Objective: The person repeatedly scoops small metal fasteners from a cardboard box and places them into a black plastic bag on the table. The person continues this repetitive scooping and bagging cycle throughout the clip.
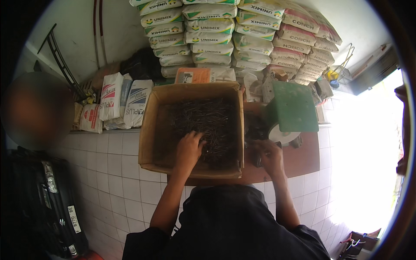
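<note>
An open cardboard box (148, 130) stands on a reddish-brown table (305, 159), with many loose dark nails (208, 117) heaped inside. My left hand (190, 148) reaches into the box, its fingertips down among the nails; whether it grips any is hidden. Just outside the box's right wall, my right hand (268, 154) is over the table with bent fingers, at some dark items that are too dim to name. Beyond it stands a green metal weighing scale (295, 107) with a round white dial (282, 135) low on its near side.
Stacked cement bags (209, 26) line the wall behind the table. More bags (112, 97) lie on a low ledge at the left. A black car (42, 201) is parked at the lower left on the tiled floor (126, 195). Bright light enters from the right.
</note>
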{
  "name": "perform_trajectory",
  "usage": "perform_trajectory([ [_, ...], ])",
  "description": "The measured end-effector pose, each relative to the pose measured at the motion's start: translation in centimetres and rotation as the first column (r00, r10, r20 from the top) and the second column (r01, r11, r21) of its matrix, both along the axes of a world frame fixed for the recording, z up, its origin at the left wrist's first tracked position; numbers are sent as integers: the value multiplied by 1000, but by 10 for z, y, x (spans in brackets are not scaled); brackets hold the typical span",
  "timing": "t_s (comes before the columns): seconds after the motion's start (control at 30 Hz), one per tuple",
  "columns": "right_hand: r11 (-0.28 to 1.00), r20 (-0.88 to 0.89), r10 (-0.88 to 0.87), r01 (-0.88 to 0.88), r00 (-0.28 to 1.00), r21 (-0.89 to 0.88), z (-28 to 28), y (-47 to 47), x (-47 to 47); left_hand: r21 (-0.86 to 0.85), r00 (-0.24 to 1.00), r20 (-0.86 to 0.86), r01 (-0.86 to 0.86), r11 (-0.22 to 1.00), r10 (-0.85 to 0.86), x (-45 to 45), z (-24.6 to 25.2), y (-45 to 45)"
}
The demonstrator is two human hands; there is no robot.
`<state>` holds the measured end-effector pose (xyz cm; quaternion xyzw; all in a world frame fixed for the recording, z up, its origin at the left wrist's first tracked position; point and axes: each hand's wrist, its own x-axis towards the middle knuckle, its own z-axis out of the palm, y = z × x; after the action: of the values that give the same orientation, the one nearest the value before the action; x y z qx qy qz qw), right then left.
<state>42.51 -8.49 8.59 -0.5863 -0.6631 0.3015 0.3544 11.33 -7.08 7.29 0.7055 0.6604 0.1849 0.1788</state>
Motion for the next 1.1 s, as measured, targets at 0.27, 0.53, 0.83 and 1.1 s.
perform_trajectory([
  [0.27,974,244,-165,197,956,-112,-106,-24,100,27,968,-115,229,973,-225,-2,-28,8],
  [0.53,979,161,-200,193,967,59,-83,-5,63,14,992,113,57,998,-58,11,1,0],
  [0.83,951,-128,307,-307,943,25,26,22,-15,107,640,753,112,988,-154,93,38,-8],
  [1.1,954,53,239,-224,969,-201,-7,25,89,17,975,192,-122,992,116,71,21,-11],
])
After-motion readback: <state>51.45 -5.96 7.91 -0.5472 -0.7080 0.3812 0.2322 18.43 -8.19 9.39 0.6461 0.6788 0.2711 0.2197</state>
